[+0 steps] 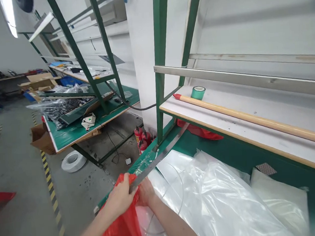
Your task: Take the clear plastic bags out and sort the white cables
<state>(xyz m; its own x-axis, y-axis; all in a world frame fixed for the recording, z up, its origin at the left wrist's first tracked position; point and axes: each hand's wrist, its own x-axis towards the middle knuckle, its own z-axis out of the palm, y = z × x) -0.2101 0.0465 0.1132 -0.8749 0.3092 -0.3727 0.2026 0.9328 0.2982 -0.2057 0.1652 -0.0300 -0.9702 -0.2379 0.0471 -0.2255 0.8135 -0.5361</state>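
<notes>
- Gripping crumpled red plastic bag (pixel 122 224), the left hand (pixel 121 196) was curled shut at the near end of a long flat steel ruler (pixel 160 157).
- The right hand (pixel 145 191) lay just beside that ruler end, fingers folded into the red film; whether it actually held anything could not be told.
- Beyond the ruler spread glossy, wrinkled clear plastic sheeting (pixel 217 196) on the green table (pixel 230 156).
- Above the ruler, a smooth round wooden pole (pixel 252 120) lay on a white shelf (pixel 253 106).
</notes>
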